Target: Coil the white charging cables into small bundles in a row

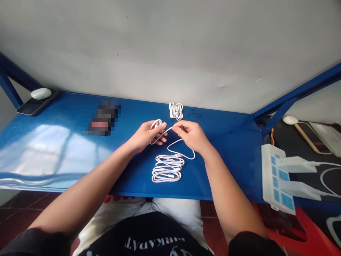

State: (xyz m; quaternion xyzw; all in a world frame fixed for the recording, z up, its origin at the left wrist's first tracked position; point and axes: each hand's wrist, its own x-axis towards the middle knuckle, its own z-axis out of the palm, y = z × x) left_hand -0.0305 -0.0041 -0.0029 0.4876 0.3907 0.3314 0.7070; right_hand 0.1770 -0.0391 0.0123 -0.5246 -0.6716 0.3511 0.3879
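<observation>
A white charging cable (181,140) runs between my two hands above the blue table. My left hand (149,135) is closed on the part of it that is wound into small loops. With thumb and fingertips, my right hand (190,134) pinches the same cable a little to the right. Its loose length hangs below my right hand and curves on the tabletop. Nearer to me lies a pile of white coiled cables (167,170). Beyond my hands, close to the wall, sit two bundled white cables (176,111) side by side.
The blue table (223,170) meets a grey wall. At its left end is a dark phone-like slab (32,106) with a white rounded object (41,93) on it. A blurred dark item (103,119) lies left. On the right, a white power strip (277,181) holds plugged-in white adapters.
</observation>
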